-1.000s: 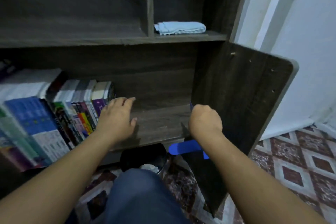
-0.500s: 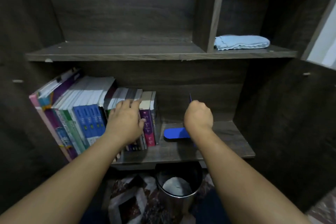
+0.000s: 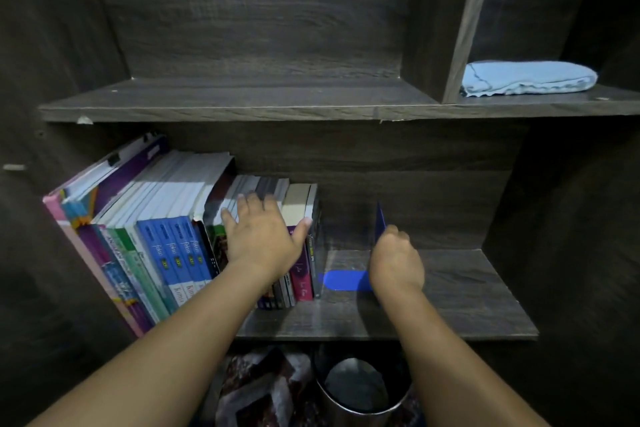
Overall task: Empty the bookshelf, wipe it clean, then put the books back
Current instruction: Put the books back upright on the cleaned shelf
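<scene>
Many glossy books (image 3: 166,253), left hand (image 3: 263,236) atop, right hand (image 3: 396,262) gripping blue bookend (image 3: 343,280)

A: Titles on the row of upright paperback books (image 3: 180,253)?
B: Too blurred. Middle spines sit under the left hand (image 3: 263,236).
A: Thin blue metal bookend (image 3: 341,280)?
B: Its bend is behind the right hand (image 3: 396,260). Round steel bin (image 3: 356,388) is partly behind the forearm.
</scene>
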A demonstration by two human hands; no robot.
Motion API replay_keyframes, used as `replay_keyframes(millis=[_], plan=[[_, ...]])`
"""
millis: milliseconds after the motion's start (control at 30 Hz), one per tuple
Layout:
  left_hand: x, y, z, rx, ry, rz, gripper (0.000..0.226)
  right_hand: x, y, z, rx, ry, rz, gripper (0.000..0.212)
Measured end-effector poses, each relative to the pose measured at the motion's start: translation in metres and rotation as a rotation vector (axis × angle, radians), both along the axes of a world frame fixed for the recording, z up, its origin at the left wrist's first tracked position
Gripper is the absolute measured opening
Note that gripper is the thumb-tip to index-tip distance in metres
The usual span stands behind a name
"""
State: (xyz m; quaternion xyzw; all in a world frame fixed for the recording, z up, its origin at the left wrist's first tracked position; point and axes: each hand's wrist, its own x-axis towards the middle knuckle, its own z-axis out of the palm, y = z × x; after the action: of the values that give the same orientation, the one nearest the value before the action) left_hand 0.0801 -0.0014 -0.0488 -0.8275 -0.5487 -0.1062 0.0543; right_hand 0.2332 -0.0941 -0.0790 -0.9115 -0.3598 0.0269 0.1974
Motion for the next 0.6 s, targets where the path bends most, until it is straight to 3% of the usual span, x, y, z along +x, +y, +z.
replay_keyframes(millis=[200,600], plan=[[0.008,-0.002,-0.003,-0.060,0.148,0.086,0.115,0.001,0.001,-0.002,-0.024,0.001,-0.003,0.031],[0.029,-0.014,-0.007,-0.004,0.182,0.070,0.108,0.006,0.000,-0.003,-0.015,0.050,0.035,0.038]])
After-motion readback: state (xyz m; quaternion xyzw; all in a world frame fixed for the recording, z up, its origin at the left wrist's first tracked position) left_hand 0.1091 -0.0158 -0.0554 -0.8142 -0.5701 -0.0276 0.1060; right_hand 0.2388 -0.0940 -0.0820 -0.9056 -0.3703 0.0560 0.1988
